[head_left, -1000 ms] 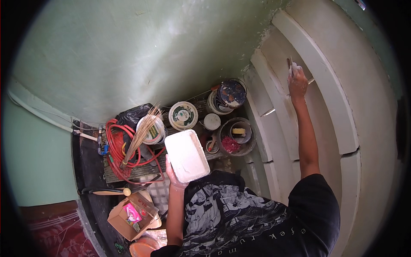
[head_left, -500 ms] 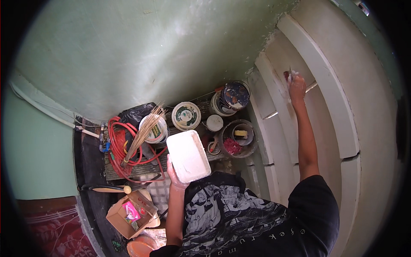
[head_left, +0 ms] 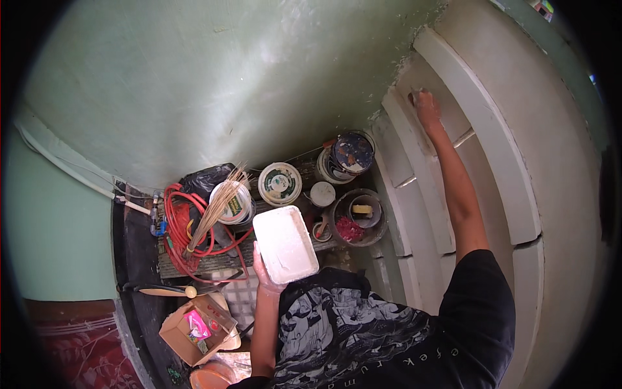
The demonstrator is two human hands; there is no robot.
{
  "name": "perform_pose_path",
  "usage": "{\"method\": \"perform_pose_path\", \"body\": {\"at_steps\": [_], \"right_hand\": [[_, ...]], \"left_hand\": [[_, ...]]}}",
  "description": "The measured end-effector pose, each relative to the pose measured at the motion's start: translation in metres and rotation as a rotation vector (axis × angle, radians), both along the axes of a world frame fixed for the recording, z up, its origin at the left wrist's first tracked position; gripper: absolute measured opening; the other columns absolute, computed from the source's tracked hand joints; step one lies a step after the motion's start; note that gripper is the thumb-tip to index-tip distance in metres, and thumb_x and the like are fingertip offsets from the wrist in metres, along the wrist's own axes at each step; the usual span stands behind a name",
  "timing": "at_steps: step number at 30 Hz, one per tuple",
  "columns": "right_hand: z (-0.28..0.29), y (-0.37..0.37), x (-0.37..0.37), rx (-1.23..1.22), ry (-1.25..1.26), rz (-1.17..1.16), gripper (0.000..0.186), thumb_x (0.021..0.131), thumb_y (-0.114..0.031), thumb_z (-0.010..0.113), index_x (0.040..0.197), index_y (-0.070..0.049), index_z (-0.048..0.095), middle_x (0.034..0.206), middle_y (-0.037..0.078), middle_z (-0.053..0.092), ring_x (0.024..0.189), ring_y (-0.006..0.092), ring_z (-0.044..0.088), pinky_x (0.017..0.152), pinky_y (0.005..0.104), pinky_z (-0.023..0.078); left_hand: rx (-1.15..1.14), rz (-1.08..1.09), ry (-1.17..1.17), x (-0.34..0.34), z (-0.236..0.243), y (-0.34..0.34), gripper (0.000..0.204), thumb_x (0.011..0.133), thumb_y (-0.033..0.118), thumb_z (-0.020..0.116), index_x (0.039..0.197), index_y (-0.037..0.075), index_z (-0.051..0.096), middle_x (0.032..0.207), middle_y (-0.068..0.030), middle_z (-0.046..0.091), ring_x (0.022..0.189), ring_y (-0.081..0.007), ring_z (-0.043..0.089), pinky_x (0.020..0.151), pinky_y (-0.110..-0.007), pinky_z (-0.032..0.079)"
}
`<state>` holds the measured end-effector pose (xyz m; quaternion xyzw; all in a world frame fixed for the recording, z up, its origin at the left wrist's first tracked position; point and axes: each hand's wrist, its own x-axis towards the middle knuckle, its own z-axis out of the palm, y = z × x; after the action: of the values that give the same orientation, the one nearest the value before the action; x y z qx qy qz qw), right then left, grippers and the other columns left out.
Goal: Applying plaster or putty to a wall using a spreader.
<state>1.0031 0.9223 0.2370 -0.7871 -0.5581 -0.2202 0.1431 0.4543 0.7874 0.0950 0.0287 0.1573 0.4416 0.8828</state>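
Observation:
My left hand (head_left: 264, 275) holds up a white rectangular tub (head_left: 295, 276) from its lower left side. White paste coats the inside of the tub, and white smears mark my fingers. Far to the right, my stretched-out right hand (head_left: 426, 107) is closed on a small scraper (head_left: 411, 99), mostly hidden by the fingers. It works at the upper end of a recessed panel (head_left: 447, 97) between pale raised ledges (head_left: 479, 87) of the wall.
Below the green wall (head_left: 162, 84) stand lidded pails (head_left: 280, 184), a dark-lidded bucket (head_left: 354, 153) and a round basin (head_left: 382, 230) holding a yellow-handled tool. A red hose (head_left: 170, 227), a stick bundle (head_left: 214, 217) and an open cardboard box (head_left: 178, 337) lie to the left.
My right hand has moved left and slightly up along the panel with the scraper, and the wrist has turned. The tub in my left hand has stayed nearly still.

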Motion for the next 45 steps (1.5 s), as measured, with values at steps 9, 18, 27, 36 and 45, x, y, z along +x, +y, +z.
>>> {"method": "perform_pose_path", "body": {"at_steps": [9, 18, 27, 36, 45], "right_hand": [[-0.048, 0.018, 0.06, 0.218, -0.252, 0.125, 0.023, 0.086, -0.021, 0.057, 0.106, -0.01, 0.06, 0.089, 0.016, 0.059, 0.071, 0.0377, 0.062, 0.06, 0.0486, 0.05], [-0.011, -0.018, -0.03, 0.187, -0.226, 0.089, 0.015, 0.085, -0.011, 0.052, 0.097, -0.006, 0.061, 0.094, 0.015, 0.059, 0.068, 0.0342, 0.063, 0.057, 0.0447, 0.051], [0.019, -0.091, -0.085, 0.553, -0.29, 0.029, 0.019, 0.082, -0.007, 0.057, 0.101, -0.006, 0.061, 0.089, 0.012, 0.058, 0.065, 0.0304, 0.063, 0.051, 0.0408, 0.05], [0.028, -0.119, -0.073, 0.495, -0.469, -0.05, 0.03, 0.082, -0.008, 0.059, 0.112, -0.003, 0.058, 0.089, 0.012, 0.058, 0.065, 0.0312, 0.063, 0.054, 0.0414, 0.051], [0.01, -0.07, -0.032, 0.259, -0.365, -0.222, 0.021, 0.086, -0.013, 0.059, 0.104, -0.004, 0.057, 0.086, 0.014, 0.058, 0.066, 0.0307, 0.064, 0.055, 0.0423, 0.052]], "left_hand": [[0.01, 0.077, 0.01, 0.004, 0.003, -0.011, 0.068, 0.092, 0.057, 0.036, 0.141, 0.01, 0.035, 0.137, -0.0105, 0.047, 0.118, -0.0297, 0.052, 0.1, -0.045, 0.042], [0.008, 0.129, 0.086, 0.003, 0.001, -0.016, 0.069, 0.091, 0.058, 0.037, 0.141, 0.01, 0.035, 0.135, -0.0102, 0.049, 0.117, -0.029, 0.054, 0.098, -0.046, 0.044], [-0.007, 0.047, 0.054, 0.001, 0.0, -0.01, 0.066, 0.092, 0.058, 0.035, 0.141, 0.014, 0.035, 0.136, -0.0093, 0.048, 0.115, -0.0293, 0.055, 0.096, -0.048, 0.046], [0.025, -0.086, -0.003, 0.001, -0.003, 0.002, 0.067, 0.092, 0.056, 0.036, 0.142, 0.011, 0.034, 0.138, -0.011, 0.046, 0.119, -0.0318, 0.051, 0.1, -0.049, 0.041], [-0.058, -0.137, -0.007, -0.003, -0.005, -0.002, 0.067, 0.091, 0.059, 0.036, 0.141, 0.014, 0.036, 0.136, -0.0105, 0.048, 0.115, -0.0329, 0.054, 0.095, -0.052, 0.045]]}}
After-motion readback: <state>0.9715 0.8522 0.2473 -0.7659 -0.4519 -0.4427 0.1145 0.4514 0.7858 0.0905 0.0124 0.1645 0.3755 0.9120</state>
